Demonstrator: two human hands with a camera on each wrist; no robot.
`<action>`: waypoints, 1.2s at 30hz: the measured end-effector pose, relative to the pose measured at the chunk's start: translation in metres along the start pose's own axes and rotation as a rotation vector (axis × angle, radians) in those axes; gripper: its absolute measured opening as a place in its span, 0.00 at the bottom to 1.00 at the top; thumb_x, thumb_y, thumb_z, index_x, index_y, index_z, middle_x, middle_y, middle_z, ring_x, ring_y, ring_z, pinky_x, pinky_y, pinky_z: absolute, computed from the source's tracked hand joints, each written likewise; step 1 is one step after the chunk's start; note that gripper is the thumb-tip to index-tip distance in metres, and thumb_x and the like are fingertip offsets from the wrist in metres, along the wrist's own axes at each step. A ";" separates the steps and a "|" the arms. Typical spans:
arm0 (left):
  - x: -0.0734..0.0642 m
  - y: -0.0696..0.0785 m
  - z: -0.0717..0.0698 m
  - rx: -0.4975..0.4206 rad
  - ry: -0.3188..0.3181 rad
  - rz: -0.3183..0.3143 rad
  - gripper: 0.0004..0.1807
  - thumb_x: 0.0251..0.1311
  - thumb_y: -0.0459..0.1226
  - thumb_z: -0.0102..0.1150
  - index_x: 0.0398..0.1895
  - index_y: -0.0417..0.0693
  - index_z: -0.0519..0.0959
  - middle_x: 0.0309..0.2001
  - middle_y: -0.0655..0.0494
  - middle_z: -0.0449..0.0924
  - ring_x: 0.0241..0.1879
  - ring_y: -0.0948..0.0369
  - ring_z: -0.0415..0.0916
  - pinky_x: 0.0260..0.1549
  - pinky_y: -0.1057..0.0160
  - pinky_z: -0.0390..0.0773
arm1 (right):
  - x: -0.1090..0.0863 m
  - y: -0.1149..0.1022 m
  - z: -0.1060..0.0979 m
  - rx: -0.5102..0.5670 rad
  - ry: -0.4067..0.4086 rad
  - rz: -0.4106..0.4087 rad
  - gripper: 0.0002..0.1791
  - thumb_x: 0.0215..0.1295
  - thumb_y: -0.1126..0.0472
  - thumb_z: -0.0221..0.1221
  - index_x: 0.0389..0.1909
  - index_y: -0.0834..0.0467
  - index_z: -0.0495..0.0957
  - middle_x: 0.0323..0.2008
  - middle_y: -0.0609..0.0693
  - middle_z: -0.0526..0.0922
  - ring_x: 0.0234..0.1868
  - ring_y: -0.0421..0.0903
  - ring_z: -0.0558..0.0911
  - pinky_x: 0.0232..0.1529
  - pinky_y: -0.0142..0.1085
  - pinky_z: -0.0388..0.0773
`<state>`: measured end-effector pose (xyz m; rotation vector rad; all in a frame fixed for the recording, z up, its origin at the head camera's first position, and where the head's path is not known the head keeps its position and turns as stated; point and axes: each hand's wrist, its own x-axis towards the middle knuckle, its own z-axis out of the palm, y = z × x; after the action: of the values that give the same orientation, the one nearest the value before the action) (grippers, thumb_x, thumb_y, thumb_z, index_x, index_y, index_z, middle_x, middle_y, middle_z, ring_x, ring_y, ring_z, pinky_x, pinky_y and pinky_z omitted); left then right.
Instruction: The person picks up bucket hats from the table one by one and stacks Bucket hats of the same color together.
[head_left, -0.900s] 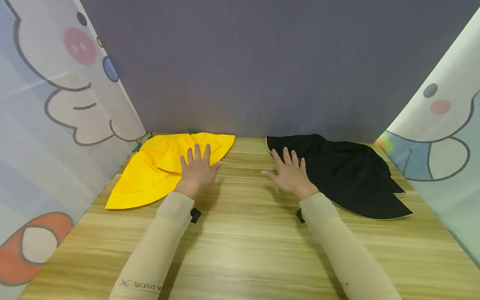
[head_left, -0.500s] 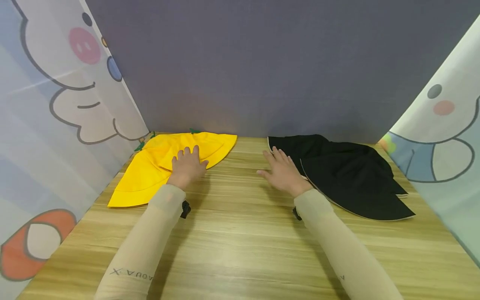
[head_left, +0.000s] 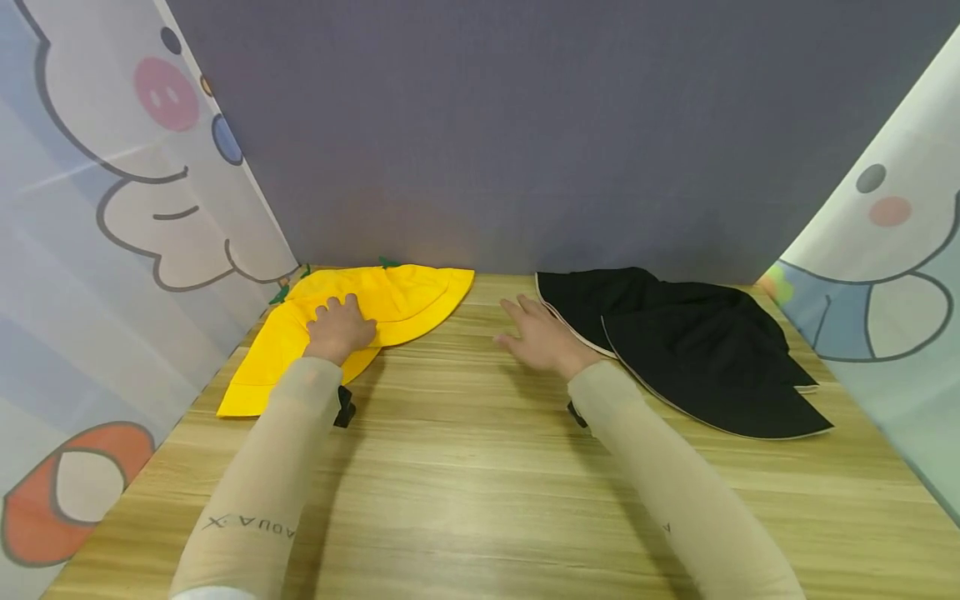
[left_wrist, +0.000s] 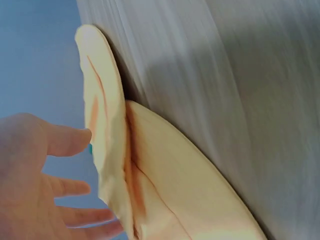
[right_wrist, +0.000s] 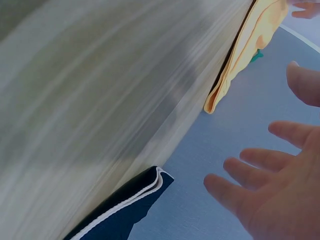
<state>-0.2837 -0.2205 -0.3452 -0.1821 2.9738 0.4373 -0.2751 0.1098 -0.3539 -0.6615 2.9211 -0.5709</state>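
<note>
Two folded yellow bucket hats overlap at the back left of the table: one hat [head_left: 423, 304] lies to the right, the other hat [head_left: 255, 371] spreads toward the front left. Small green tabs show at their far side. My left hand [head_left: 337, 332] hovers over where they overlap, fingers slightly bent; the left wrist view shows thumb and fingers apart beside the yellow cloth [left_wrist: 160, 190]. At the back right lie two folded black hats with pale edging, a rear hat [head_left: 588, 300] and a front hat [head_left: 697, 367]. My right hand [head_left: 542, 337], fingers relaxed, holds nothing left of the rear hat.
A wood-grain table [head_left: 465, 483] lies under everything. A grey panel [head_left: 495, 142] stands along its back edge. Cartoon-printed curtains, a left one [head_left: 67, 292] and a right one [head_left: 915, 333], close in the sides.
My left hand has moved left across the yellow hats, its fingers bending a little. The right hand has drifted left, off the black rear hat's edge. The hats lie as before.
</note>
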 end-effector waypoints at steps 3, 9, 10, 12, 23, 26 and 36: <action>0.002 -0.008 -0.002 -0.008 -0.004 -0.013 0.39 0.72 0.46 0.47 0.74 0.26 0.52 0.68 0.19 0.52 0.65 0.26 0.52 0.62 0.29 0.61 | 0.003 -0.001 0.000 0.005 -0.018 -0.011 0.39 0.78 0.43 0.50 0.81 0.56 0.51 0.80 0.65 0.46 0.79 0.62 0.49 0.74 0.58 0.53; 0.007 -0.019 -0.003 -0.032 0.028 -0.016 0.39 0.69 0.46 0.55 0.68 0.21 0.58 0.63 0.20 0.56 0.61 0.27 0.57 0.59 0.32 0.67 | 0.006 -0.003 0.000 0.043 -0.042 -0.026 0.39 0.78 0.44 0.51 0.81 0.57 0.51 0.80 0.65 0.45 0.79 0.64 0.49 0.75 0.58 0.51; 0.007 -0.019 -0.004 -0.045 0.021 -0.018 0.39 0.68 0.45 0.57 0.68 0.22 0.59 0.63 0.20 0.55 0.62 0.27 0.57 0.59 0.32 0.67 | 0.006 -0.004 0.000 0.050 -0.041 -0.023 0.39 0.78 0.43 0.51 0.81 0.57 0.51 0.80 0.65 0.45 0.79 0.64 0.49 0.75 0.58 0.51; 0.007 -0.019 -0.005 -0.068 0.001 -0.031 0.40 0.67 0.45 0.62 0.68 0.22 0.59 0.64 0.19 0.54 0.63 0.27 0.56 0.59 0.32 0.67 | 0.006 -0.005 0.000 0.064 -0.043 -0.015 0.39 0.78 0.44 0.51 0.81 0.57 0.51 0.80 0.65 0.45 0.79 0.64 0.49 0.75 0.58 0.50; 0.007 -0.014 -0.011 -0.163 -0.236 -0.003 0.45 0.72 0.33 0.51 0.78 0.28 0.32 0.75 0.24 0.48 0.66 0.37 0.62 0.69 0.42 0.61 | 0.015 -0.008 0.006 0.098 -0.078 0.000 0.39 0.78 0.42 0.50 0.81 0.55 0.52 0.80 0.61 0.48 0.80 0.58 0.50 0.75 0.55 0.51; 0.008 -0.014 -0.010 -0.152 -0.260 0.022 0.44 0.72 0.31 0.46 0.78 0.29 0.29 0.74 0.24 0.52 0.57 0.41 0.68 0.64 0.45 0.66 | 0.019 -0.009 0.007 0.101 -0.077 -0.016 0.39 0.78 0.44 0.51 0.81 0.56 0.52 0.80 0.61 0.50 0.80 0.57 0.50 0.76 0.54 0.50; 0.008 -0.015 -0.005 -0.168 -0.239 0.092 0.42 0.70 0.29 0.45 0.78 0.32 0.33 0.62 0.26 0.68 0.44 0.45 0.71 0.52 0.49 0.69 | 0.039 -0.009 0.006 0.084 -0.085 0.011 0.39 0.78 0.45 0.51 0.80 0.59 0.52 0.78 0.60 0.54 0.79 0.57 0.54 0.75 0.51 0.54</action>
<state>-0.2902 -0.2371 -0.3457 -0.0075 2.7183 0.6697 -0.3053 0.0834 -0.3567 -0.6422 2.8032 -0.6433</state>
